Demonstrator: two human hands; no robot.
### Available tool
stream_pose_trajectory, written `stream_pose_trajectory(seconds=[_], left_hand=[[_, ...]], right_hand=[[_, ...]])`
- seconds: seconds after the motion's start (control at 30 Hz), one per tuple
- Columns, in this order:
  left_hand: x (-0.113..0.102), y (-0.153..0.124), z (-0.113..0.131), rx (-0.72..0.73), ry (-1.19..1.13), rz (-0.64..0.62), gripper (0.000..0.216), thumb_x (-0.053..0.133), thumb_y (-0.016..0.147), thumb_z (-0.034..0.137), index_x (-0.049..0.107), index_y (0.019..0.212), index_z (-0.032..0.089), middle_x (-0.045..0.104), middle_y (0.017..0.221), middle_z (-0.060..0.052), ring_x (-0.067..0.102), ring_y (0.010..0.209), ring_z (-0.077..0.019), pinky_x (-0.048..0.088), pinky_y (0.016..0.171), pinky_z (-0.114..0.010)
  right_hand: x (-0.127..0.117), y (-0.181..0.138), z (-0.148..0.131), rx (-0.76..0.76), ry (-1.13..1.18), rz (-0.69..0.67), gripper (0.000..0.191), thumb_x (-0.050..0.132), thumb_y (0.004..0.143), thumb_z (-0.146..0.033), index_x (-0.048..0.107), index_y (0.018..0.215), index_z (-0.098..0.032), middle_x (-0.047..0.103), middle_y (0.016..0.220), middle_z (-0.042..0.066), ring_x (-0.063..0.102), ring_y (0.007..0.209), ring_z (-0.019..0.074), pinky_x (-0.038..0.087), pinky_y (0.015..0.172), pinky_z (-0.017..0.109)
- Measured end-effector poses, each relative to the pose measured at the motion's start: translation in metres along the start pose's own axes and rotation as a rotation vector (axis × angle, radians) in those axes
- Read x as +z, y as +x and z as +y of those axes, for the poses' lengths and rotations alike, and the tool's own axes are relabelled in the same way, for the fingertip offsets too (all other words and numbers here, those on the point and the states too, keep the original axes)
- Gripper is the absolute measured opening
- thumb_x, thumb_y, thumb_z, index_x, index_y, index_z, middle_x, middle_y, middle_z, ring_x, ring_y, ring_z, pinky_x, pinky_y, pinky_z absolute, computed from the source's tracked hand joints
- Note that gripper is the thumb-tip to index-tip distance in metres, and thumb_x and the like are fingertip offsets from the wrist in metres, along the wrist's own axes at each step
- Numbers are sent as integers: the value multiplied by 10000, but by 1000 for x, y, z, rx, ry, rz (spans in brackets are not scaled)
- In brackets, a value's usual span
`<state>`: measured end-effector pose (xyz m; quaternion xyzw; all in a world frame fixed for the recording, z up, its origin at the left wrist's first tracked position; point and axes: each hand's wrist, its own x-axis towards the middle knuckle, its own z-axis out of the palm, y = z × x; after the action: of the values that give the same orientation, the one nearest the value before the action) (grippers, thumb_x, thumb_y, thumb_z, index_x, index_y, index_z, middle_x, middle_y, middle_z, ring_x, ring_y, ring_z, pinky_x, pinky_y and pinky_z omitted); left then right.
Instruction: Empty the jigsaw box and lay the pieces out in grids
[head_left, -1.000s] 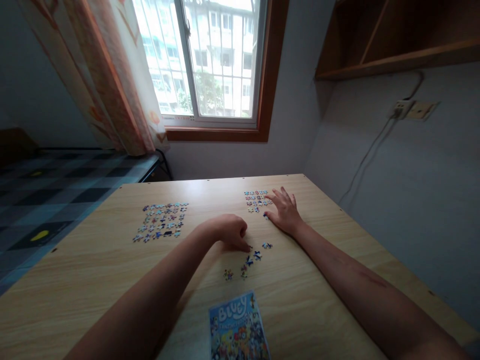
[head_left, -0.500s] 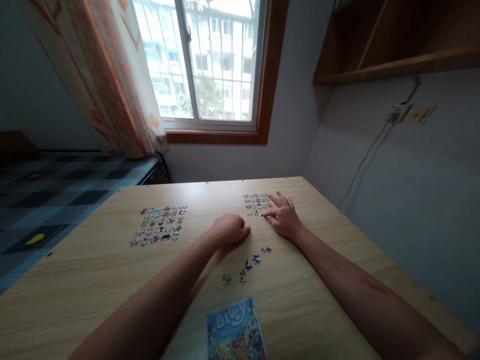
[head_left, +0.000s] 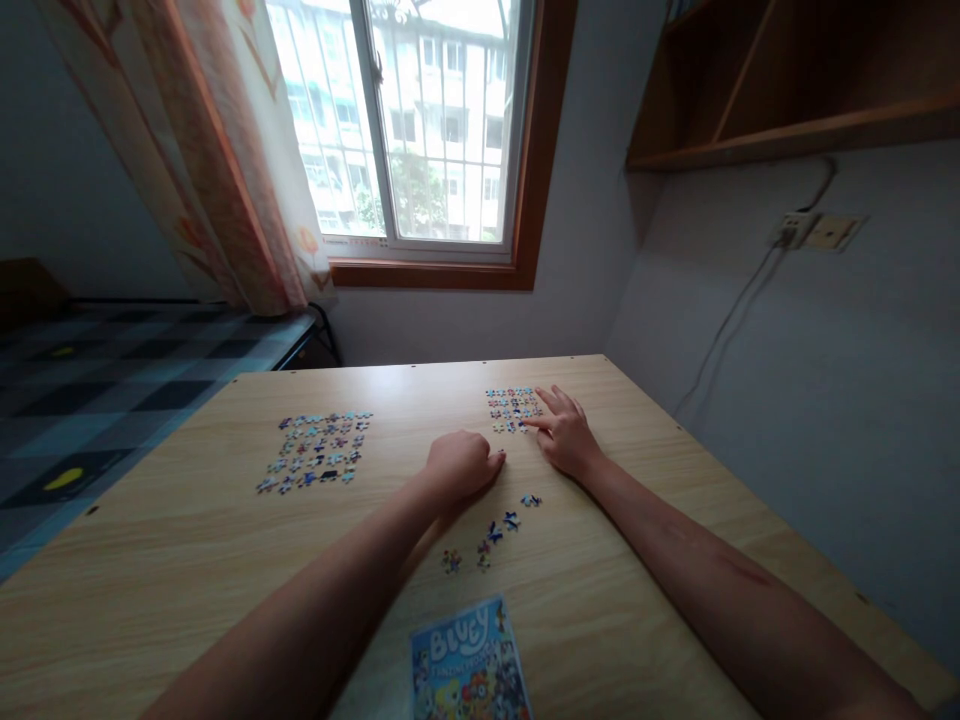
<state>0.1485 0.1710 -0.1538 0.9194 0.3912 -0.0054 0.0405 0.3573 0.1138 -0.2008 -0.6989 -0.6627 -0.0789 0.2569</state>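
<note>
My right hand [head_left: 568,432] has its fingers spread at the right edge of a small grid of jigsaw pieces [head_left: 514,404]. One fingertip rests at the end of the nearest row, touching a piece there. My left hand [head_left: 463,464] is closed and lies just left of and nearer than that grid. Whatever its fingers hold, if anything, is hidden or too small to name. Between my forearms, several loose jigsaw pieces [head_left: 511,521] trail towards me in a slanting line, with another loose piece [head_left: 451,561] to their left.
A larger grid of jigsaw pieces [head_left: 325,447] lies on the left of the wooden table [head_left: 187,560]. A blue Bluey puzzle box [head_left: 471,660] is at the near edge of view. Beyond are a checked bed [head_left: 150,350], a window and a wall shelf [head_left: 795,130].
My right fingertip has slid a jigsaw piece slightly left, up to the end of the nearest row. My left hand has barely shifted.
</note>
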Motion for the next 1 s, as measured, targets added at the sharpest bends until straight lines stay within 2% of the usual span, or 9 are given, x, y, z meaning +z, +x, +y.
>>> stream_pose_trajectory(seconds=[0.1,0.2,0.37,0.47,0.63,0.77,1.0], left_hand=[[-2,-1,2,-9,-3,-12,562,373,946,548,762,810,165,737,837,-162,684,825,-280,502,716,-358],[-2,0,0,-14,-9,-6,538,371,955,511,765,833,165,743,853,-159,688,836,-275,501,728,-352],[0,1,-4,9,2,1,500,417,933,513,771,843,172,746,865,-156,695,842,-280,508,726,-349],[-1,0,-4,25,17,5,520,407,938,525,775,857,167,746,880,-163,696,860,-283,513,742,-352],[-2,1,-5,24,1,-7,506,398,942,499,776,861,173,749,892,-157,695,859,-285,517,756,-370],[0,4,-8,20,11,2,466,409,937,463,773,857,183,752,886,-140,698,855,-274,516,751,-355],[0,3,-7,30,34,-5,531,370,958,492,770,867,154,747,890,-165,702,873,-292,523,762,-368]], right_hand=[[-3,-1,-1,-17,30,58,368,583,815,-132,788,1062,-312,458,1527,38,295,1464,328,238,1162,617],[-7,-5,-5,-103,91,80,310,619,806,-170,795,1024,-302,464,1523,37,294,1471,312,222,1175,599],[-10,-9,-15,-316,179,3,133,688,832,-300,803,900,-310,450,1535,19,249,1500,299,174,1187,604],[-10,-10,-18,-380,205,-29,99,716,824,-321,802,873,-315,449,1537,23,234,1507,307,169,1180,616],[-13,-9,-16,-379,157,-36,99,730,819,-363,780,815,-278,461,1528,40,238,1505,313,158,1181,620],[-17,-9,-12,-369,123,-49,178,754,793,-414,747,776,-237,399,1569,57,214,1510,329,150,1182,626],[-23,-7,8,-274,102,-39,82,726,811,-321,788,839,-275,389,1575,20,203,1513,326,151,1184,637]])
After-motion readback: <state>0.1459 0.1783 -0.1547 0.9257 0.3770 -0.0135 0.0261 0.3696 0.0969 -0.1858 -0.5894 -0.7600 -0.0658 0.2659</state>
